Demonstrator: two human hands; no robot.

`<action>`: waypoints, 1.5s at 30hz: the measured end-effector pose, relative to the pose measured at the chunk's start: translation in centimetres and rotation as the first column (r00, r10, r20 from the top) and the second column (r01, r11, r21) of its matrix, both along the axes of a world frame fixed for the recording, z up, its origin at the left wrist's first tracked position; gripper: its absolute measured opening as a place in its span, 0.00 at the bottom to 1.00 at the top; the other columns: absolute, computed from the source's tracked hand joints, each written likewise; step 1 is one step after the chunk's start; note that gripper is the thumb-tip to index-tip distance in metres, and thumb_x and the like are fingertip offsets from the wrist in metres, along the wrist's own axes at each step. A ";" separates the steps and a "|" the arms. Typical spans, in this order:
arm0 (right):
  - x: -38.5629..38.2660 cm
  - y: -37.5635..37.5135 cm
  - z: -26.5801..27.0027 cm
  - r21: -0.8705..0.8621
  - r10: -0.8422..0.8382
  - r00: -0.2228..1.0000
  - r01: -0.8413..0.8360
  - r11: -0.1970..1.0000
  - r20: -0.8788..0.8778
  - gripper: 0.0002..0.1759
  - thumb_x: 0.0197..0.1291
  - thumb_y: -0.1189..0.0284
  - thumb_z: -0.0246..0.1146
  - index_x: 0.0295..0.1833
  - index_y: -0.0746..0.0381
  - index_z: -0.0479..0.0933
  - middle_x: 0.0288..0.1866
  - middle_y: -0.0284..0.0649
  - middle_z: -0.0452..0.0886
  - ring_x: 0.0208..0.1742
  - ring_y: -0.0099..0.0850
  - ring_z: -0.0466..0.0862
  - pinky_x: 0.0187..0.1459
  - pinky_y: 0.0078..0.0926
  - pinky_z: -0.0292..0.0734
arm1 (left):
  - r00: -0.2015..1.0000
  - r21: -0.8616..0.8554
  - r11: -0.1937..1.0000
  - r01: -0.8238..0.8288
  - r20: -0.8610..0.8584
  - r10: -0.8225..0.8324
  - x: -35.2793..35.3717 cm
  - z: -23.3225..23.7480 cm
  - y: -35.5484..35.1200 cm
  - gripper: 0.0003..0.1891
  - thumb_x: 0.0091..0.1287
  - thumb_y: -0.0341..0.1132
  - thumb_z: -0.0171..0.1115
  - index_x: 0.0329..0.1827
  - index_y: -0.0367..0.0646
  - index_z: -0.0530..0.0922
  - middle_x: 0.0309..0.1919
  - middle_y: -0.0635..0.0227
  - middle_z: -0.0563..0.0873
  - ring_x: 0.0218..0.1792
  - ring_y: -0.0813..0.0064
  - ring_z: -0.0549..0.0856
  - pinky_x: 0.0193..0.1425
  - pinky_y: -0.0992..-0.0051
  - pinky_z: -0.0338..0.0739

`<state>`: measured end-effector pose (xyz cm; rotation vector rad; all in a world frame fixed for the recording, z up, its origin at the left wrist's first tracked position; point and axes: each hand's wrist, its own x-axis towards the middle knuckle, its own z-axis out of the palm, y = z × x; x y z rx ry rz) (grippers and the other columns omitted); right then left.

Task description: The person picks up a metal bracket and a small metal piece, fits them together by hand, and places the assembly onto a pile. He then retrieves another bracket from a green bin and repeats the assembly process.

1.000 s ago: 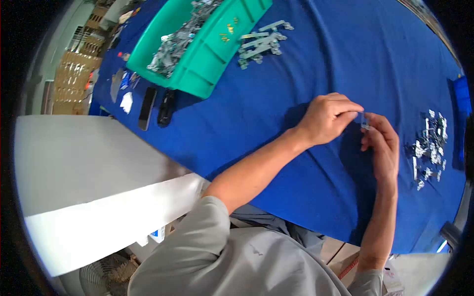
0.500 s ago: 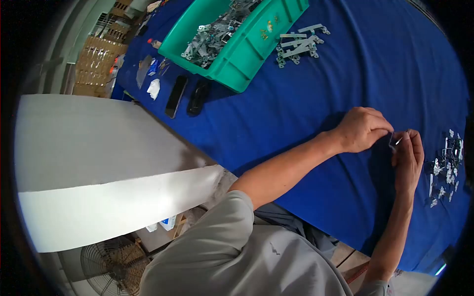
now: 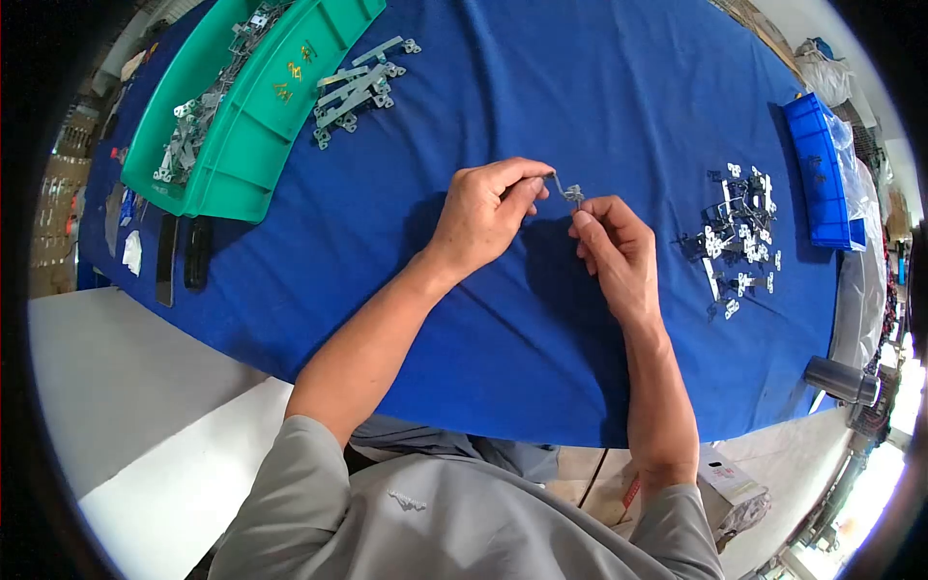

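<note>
Over the middle of the blue cloth, a small metal part (image 3: 570,194) is held between both hands. My left hand (image 3: 491,208) pinches its left end between thumb and fingertips. The fingers of my right hand (image 3: 614,246) are closed on its right end, just below a silvery bracket-like piece. Left of the hands lies a pile of flat metal strips (image 3: 356,95), beside a green bin (image 3: 261,126) holding many similar parts. On the right, assembled-looking metal pieces (image 3: 739,237) lie spread in a loose cluster.
The blue cloth (image 3: 464,358) covers the table. A blue tray (image 3: 817,174) with plastic bags stands at the right edge, and a dark grey cylinder (image 3: 841,379) lies near the right corner. A phone (image 3: 167,261) and a black object (image 3: 197,253) lie at the left.
The camera view has swung right, bringing the blue tray and the cylinder into sight. Both hands still hold the small part, which now shows more clearly between them.
</note>
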<state>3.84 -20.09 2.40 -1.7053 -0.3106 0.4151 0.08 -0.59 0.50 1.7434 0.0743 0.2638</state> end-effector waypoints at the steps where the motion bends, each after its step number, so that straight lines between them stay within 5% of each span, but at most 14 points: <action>1: 0.1 -0.1 -0.1 -0.011 -0.002 1.000 0.002 1.000 -0.004 0.10 0.77 0.69 0.65 0.47 0.67 0.82 0.32 0.30 0.83 0.31 0.16 0.77 0.33 0.17 0.72 | 1.000 -0.009 1.000 0.012 0.018 -0.012 0.0 -0.2 0.1 0.11 0.80 0.32 0.62 0.57 0.39 0.87 0.39 0.67 0.93 0.34 0.85 0.88 0.34 0.83 0.82; 7: 0.3 -0.3 -0.4 -0.062 -0.003 1.000 0.004 0.998 0.006 0.09 0.76 0.70 0.65 0.46 0.66 0.81 0.32 0.31 0.83 0.30 0.16 0.77 0.32 0.18 0.73 | 0.997 0.038 0.999 0.001 0.077 -0.004 0.0 -0.2 0.1 0.10 0.77 0.29 0.64 0.54 0.38 0.89 0.40 0.65 0.93 0.35 0.82 0.88 0.36 0.80 0.83; 10: 0.3 -0.2 -0.2 -0.077 -0.022 1.000 0.024 0.997 0.021 0.09 0.76 0.71 0.64 0.47 0.67 0.81 0.33 0.31 0.84 0.29 0.16 0.78 0.32 0.19 0.74 | 0.941 0.220 0.975 -0.019 0.333 -0.057 0.3 -0.2 0.2 0.09 0.74 0.27 0.65 0.52 0.37 0.90 0.40 0.61 0.93 0.37 0.75 0.90 0.42 0.75 0.84; 22: 0.8 -0.7 0.4 0.119 0.043 0.989 -0.026 0.993 -0.142 0.12 0.78 0.69 0.59 0.54 0.67 0.83 0.30 0.30 0.80 0.29 0.17 0.78 0.30 0.18 0.75 | 0.962 0.219 0.973 0.068 0.242 -0.122 0.0 0.0 0.2 0.08 0.71 0.24 0.67 0.50 0.37 0.90 0.39 0.59 0.92 0.40 0.68 0.91 0.46 0.71 0.84; 28: 1.3 -1.2 0.2 0.005 0.094 0.979 -0.095 0.995 -0.178 0.12 0.80 0.67 0.59 0.47 0.64 0.82 0.25 0.29 0.77 0.27 0.17 0.76 0.27 0.18 0.72 | 0.943 0.240 0.965 0.109 0.283 -0.177 0.1 0.0 0.1 0.08 0.70 0.23 0.67 0.49 0.37 0.90 0.40 0.58 0.92 0.41 0.67 0.91 0.46 0.70 0.84; 31: 1.2 -1.1 -0.2 0.119 0.013 0.985 0.008 0.993 -0.172 0.14 0.81 0.64 0.58 0.43 0.63 0.79 0.27 0.29 0.78 0.26 0.16 0.76 0.25 0.18 0.70 | 0.944 0.258 0.953 0.158 0.242 -0.223 0.0 0.0 0.2 0.09 0.70 0.24 0.68 0.50 0.36 0.90 0.40 0.58 0.92 0.41 0.65 0.92 0.46 0.70 0.84; 35: 1.2 -0.7 -0.3 0.263 -0.061 0.974 0.119 0.957 -0.217 0.14 0.82 0.64 0.58 0.46 0.63 0.79 0.33 0.30 0.81 0.27 0.16 0.76 0.25 0.16 0.69 | 0.980 0.183 0.981 0.058 0.177 -0.091 0.1 -0.3 0.1 0.10 0.75 0.28 0.65 0.54 0.38 0.89 0.40 0.62 0.93 0.38 0.75 0.90 0.40 0.76 0.83; 37: 0.8 -0.5 -0.1 0.156 -0.030 0.991 0.051 0.986 -0.133 0.12 0.81 0.65 0.59 0.47 0.64 0.80 0.34 0.31 0.82 0.27 0.16 0.77 0.26 0.16 0.70 | 0.999 0.006 0.999 -0.035 -0.015 0.035 0.0 0.0 0.0 0.11 0.77 0.30 0.63 0.57 0.39 0.88 0.39 0.65 0.93 0.35 0.81 0.88 0.36 0.79 0.82; 45: 0.3 -0.4 -0.3 -0.012 0.038 0.999 -0.039 0.999 -0.016 0.12 0.79 0.67 0.62 0.48 0.66 0.81 0.34 0.31 0.83 0.30 0.16 0.77 0.31 0.18 0.72 | 0.999 0.064 0.998 -0.002 0.038 0.000 0.0 -0.3 0.1 0.11 0.79 0.32 0.62 0.58 0.40 0.88 0.38 0.68 0.93 0.32 0.85 0.86 0.32 0.83 0.81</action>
